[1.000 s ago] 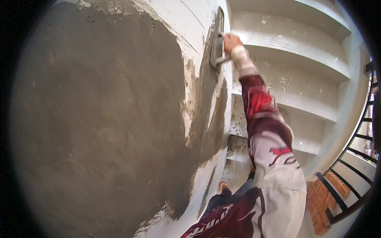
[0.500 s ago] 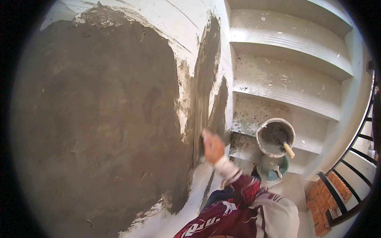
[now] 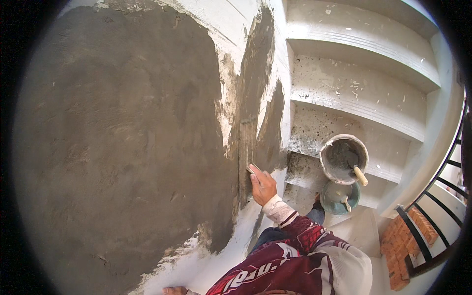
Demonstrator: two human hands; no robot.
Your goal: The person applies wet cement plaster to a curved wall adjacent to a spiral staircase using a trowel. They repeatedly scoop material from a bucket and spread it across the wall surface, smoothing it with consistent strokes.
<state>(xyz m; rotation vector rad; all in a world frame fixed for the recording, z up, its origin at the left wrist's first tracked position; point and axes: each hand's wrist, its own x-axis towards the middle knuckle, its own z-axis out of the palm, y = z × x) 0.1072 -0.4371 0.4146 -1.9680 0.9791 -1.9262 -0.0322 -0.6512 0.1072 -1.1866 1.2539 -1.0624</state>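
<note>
My right hand (image 3: 264, 187) grips the handle of a long steel trowel (image 3: 246, 142), whose flat blade lies on the streaked grey render beside a large rendered patch (image 3: 128, 132) on the white wall (image 3: 233, 17). Bare, scraped white strips show between the grey areas. My left hand (image 3: 174, 290) peeks in at the bottom edge against the lower wall, mostly cut off, its grip unclear. Right of my right arm, a bucket of grey mix (image 3: 339, 157) with a wooden-handled tool in it stands on the steps, just above a green bucket (image 3: 333, 205) holding another tool.
Pale, speckled steps (image 3: 359, 83) rise along the right of the wall. My legs (image 3: 268, 233) are on the stairs below me. A black metal railing (image 3: 413, 228) curves down the far right, with a stack of orange bricks (image 3: 398, 250) behind it.
My right hand and trowel swept down from high on the wall, uncovering both buckets, then shifted slightly upward. The trowel streak is wider, and my left hand has appeared at the bottom.
</note>
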